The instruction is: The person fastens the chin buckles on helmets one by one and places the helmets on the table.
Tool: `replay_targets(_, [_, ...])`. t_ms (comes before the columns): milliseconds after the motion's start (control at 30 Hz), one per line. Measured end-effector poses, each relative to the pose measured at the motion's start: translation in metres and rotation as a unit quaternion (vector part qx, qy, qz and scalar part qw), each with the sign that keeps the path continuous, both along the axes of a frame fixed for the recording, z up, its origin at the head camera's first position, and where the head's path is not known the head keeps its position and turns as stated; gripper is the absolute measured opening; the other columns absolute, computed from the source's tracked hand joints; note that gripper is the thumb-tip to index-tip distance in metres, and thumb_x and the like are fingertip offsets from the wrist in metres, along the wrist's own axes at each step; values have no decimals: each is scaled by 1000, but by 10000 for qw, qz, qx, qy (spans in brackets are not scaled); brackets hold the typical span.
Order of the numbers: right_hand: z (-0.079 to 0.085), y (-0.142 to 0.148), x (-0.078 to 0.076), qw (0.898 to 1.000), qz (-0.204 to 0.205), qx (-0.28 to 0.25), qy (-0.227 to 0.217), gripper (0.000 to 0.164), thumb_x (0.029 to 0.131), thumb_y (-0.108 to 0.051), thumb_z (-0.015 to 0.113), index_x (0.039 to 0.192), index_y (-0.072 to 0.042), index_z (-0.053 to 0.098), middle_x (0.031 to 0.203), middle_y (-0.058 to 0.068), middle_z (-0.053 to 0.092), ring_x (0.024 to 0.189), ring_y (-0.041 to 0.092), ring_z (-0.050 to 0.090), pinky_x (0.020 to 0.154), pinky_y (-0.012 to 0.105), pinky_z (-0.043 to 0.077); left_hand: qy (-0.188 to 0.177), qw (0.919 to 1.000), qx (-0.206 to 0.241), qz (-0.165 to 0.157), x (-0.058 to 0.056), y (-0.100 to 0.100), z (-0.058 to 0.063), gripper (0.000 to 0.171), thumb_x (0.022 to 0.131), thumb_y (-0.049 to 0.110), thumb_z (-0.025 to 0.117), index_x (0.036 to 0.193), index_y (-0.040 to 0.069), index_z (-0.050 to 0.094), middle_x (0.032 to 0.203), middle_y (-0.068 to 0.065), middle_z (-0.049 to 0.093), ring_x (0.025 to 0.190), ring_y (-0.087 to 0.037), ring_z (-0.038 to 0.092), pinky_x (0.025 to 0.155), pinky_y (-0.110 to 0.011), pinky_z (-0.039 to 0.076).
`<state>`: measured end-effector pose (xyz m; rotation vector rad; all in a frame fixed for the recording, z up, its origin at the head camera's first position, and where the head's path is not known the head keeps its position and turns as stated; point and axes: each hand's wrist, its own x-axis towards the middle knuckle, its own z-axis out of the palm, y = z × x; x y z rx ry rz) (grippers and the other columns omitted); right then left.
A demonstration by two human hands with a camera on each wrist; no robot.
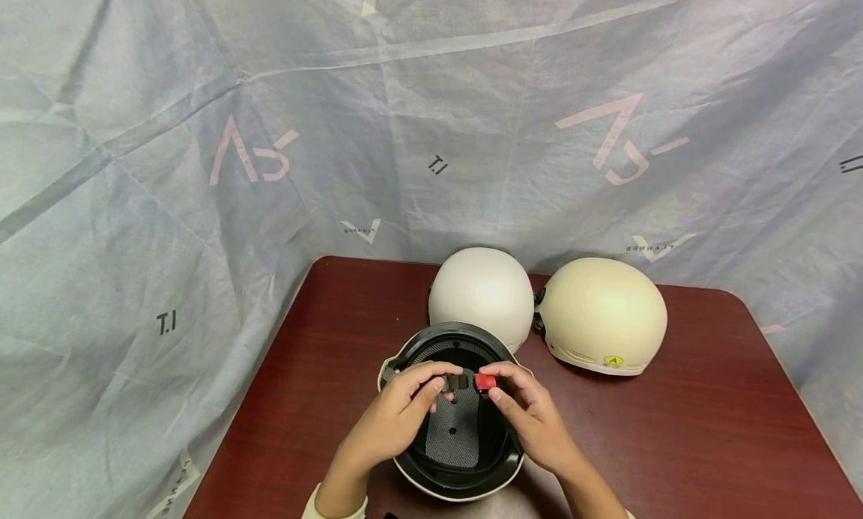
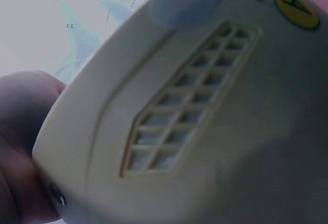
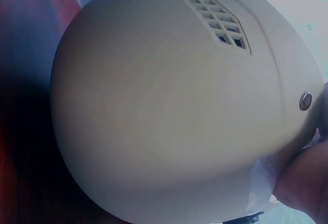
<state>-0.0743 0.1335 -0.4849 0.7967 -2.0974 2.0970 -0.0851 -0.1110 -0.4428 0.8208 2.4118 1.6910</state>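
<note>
A cream helmet (image 1: 450, 483) lies upside down on the table, its black lining facing up toward the head camera. Over its opening, my left hand (image 1: 398, 414) pinches a black strap buckle (image 1: 458, 382) between thumb and fingers. My right hand (image 1: 536, 422) grips a red buckle piece (image 1: 484, 382) just across from it, a small gap between the two parts. In the left wrist view the helmet's outer shell (image 2: 102, 131) shows a vent grille (image 2: 174, 101) and a yellow "A" sticker (image 2: 296, 8). The shell (image 3: 154, 111) fills most of the right wrist view too.
Behind the helmet stands a white helmet (image 1: 480, 290), dome up. To its right sits another cream helmet (image 1: 603, 309) with a yellow sticker. All rest on a dark red table (image 1: 708, 422), with grey printed sheeting (image 1: 472, 129) hanging behind and at the sides.
</note>
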Motion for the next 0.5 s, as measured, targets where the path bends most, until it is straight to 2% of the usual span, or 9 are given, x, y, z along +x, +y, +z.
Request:
replay_targets(167, [0, 0, 0, 9998, -125, 53, 162, 34, 100, 14, 56, 132, 6, 62, 125, -5, 68, 115, 2, 66, 98, 17, 52, -32, 9999, 116, -104, -1, 1, 0, 29, 113, 20, 49, 134, 17, 69, 101, -5, 75, 75, -4, 61, 71, -25, 57])
replay_targets(500, [3, -1, 0, 9997, -236, 2, 59, 34, 98, 13, 62, 130, 5, 66, 123, -1, 74, 115, 5, 69, 96, 18, 55, -102, 9986, 387, -338, -4, 0, -5, 30, 113, 14, 47, 133, 11, 70, 94, -13, 74, 78, -2, 62, 72, -26, 57])
